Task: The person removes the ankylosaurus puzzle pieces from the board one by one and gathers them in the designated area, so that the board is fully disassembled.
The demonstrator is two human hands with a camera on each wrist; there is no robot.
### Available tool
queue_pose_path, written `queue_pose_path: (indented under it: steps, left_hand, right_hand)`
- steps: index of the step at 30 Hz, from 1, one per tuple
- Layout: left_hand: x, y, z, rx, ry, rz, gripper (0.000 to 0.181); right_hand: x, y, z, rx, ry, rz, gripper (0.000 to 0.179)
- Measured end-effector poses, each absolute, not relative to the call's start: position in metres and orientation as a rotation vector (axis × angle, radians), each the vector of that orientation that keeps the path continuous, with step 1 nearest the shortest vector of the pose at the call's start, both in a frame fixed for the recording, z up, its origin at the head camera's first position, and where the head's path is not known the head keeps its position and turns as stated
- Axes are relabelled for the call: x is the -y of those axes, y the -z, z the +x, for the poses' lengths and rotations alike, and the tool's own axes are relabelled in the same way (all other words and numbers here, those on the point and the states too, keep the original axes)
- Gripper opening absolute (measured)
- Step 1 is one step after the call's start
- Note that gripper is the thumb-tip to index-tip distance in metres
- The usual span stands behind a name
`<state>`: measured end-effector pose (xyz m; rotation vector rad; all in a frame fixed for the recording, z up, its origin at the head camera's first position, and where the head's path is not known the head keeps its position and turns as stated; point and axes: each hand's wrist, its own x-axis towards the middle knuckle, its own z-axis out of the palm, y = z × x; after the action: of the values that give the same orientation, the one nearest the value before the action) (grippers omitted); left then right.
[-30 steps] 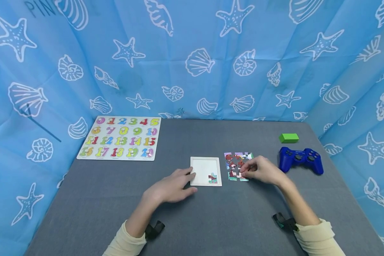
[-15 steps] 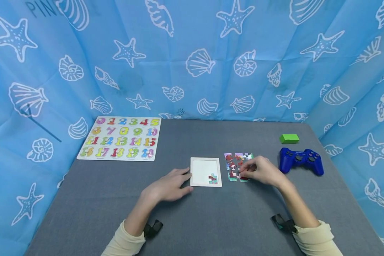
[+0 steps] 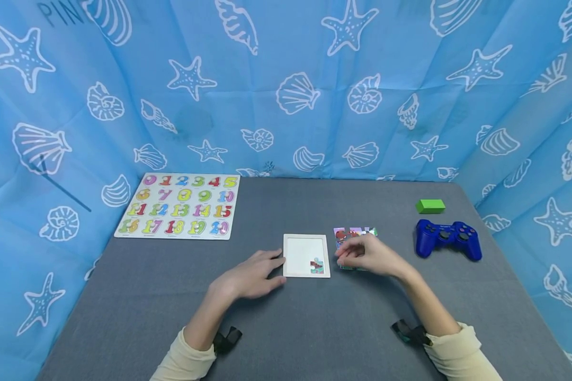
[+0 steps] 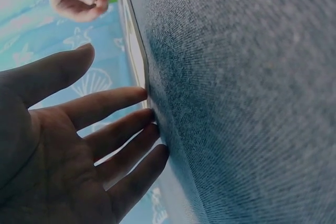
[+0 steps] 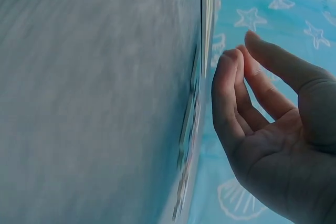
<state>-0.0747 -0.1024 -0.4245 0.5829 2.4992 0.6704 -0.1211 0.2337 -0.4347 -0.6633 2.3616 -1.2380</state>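
In the head view, my left hand (image 3: pixel 249 275) lies at the left edge of a square wooden puzzle tray (image 3: pixel 295 255). Its fingers are spread and straight, fingertips at the tray's edge, as the left wrist view also shows. One picture puzzle piece (image 3: pixel 317 265) sits in the tray's lower right corner. My right hand (image 3: pixel 373 255) is over the loose puzzle pieces (image 3: pixel 347 233) right of the tray, covering many of them. In the right wrist view its fingers (image 5: pixel 227 85) are bent toward the thumb, above the table; I cannot tell whether a piece is between the fingertips.
A number puzzle board (image 3: pixel 178 205) lies at the back left. To the right are a blue game controller (image 3: pixel 448 239) and a green block (image 3: pixel 430 206). A blue curtain (image 3: pixel 286 90) with shells and starfish surrounds the grey table (image 3: pixel 286 338).
My right hand has moved left across the loose pieces, toward the tray. My left hand has drawn back slightly, from overlapping the tray to its left edge.
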Motion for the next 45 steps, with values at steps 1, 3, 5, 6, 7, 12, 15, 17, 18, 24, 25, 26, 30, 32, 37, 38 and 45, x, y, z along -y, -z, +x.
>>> queue_pose_path:
  steps: [1,3,5,6,7,12,15,17,18,24,25,26,30,32,37,38,45]
  left_hand:
    - [0.102,0.425,-0.075,-2.5,-0.671,0.584,0.058]
    - [0.102,0.425,-0.074,-2.504,-0.67,0.589,0.058]
    - [0.102,0.425,-0.074,-2.507,-0.669,0.587,0.057]
    - [0.102,0.425,-0.074,-2.508,-0.668,0.586,0.057]
    - [0.102,0.425,-0.074,-2.509,-0.668,0.585,0.057]
    - [0.102,0.426,-0.074,-2.512,-0.661,0.583,0.057]
    - [0.102,0.427,-0.074,-2.513,-0.657,0.583,0.057]
    - [0.101,0.427,-0.074,-2.516,-0.655,0.583,0.057]
    - [0.101,0.427,-0.074,-2.518,-0.652,0.583,0.057]
    - [0.099,0.427,-0.073,-2.529,-0.643,0.58,0.056]
    - [0.099,0.427,-0.074,-2.531,-0.642,0.581,0.056]
    - [0.099,0.427,-0.074,-2.532,-0.644,0.582,0.056]
    - [0.098,0.429,-0.074,-2.537,-0.648,0.587,0.056]
    - [0.098,0.43,-0.073,-2.541,-0.654,0.584,0.057]
    - [0.098,0.43,-0.072,-2.546,-0.659,0.579,0.056]
    - [0.098,0.43,-0.072,-2.547,-0.659,0.58,0.056]
    - [0.098,0.429,-0.072,-2.543,-0.663,0.594,0.056]
  right_hand:
    - [-0.23,0.435,-0.122,-2.345,1.239,-0.668,0.018]
    - [-0.224,0.437,-0.123,-2.316,1.237,-0.684,0.018]
    - [-0.217,0.439,-0.125,-2.291,1.23,-0.7,0.019]
    - [-0.213,0.44,-0.127,-2.284,1.226,-0.713,0.019]
    - [-0.209,0.441,-0.128,-2.273,1.223,-0.732,0.019]
    - [-0.196,0.444,-0.133,-2.289,1.151,-0.767,0.016]
    - [-0.193,0.444,-0.135,-2.301,1.118,-0.767,0.015]
    - [-0.192,0.443,-0.135,-2.3,1.115,-0.758,0.015]
    - [-0.191,0.444,-0.135,-2.294,1.118,-0.753,0.016]
    - [-0.188,0.445,-0.134,-2.274,1.119,-0.724,0.025]
    - [-0.187,0.445,-0.134,-2.282,1.114,-0.716,0.025]
    - [-0.186,0.445,-0.133,-2.293,1.108,-0.714,0.026]
    - [-0.184,0.443,-0.129,-2.353,1.084,-0.716,0.025]
    - [-0.183,0.443,-0.127,-2.379,1.075,-0.733,0.025]
    - [-0.18,0.441,-0.124,-2.393,1.096,-0.746,0.024]
    - [-0.179,0.441,-0.124,-2.388,1.106,-0.746,0.024]
    - [-0.181,0.439,-0.122,-2.368,1.156,-0.799,0.019]
